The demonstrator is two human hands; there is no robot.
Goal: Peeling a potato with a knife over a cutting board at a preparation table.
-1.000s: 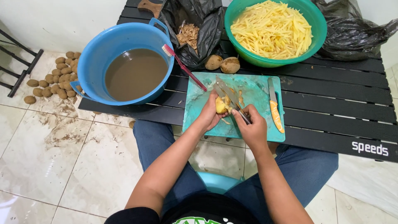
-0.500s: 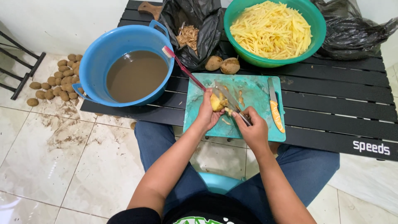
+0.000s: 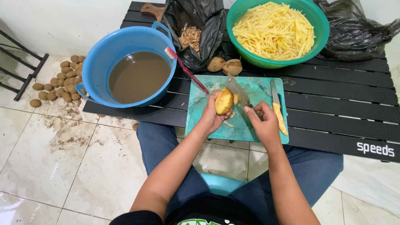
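The left hand [image 3: 211,114] gripped a peeled yellow potato [image 3: 224,101] above the teal plastic cutting board [image 3: 200,108] on the black slatted worktop [image 3: 333,112], while the right hand [image 3: 265,121] clasped a steel-bladed knife [image 3: 241,95] beside it.

We sit on a pale, mud-smeared glossy tile floor [image 3: 62,166] — white wall [image 3: 62,21] behind, black slatted metal table [image 3: 333,121] before us, evenly lit.

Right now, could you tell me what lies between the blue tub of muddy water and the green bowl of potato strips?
In the head view, an open black bag holding brown peelings.
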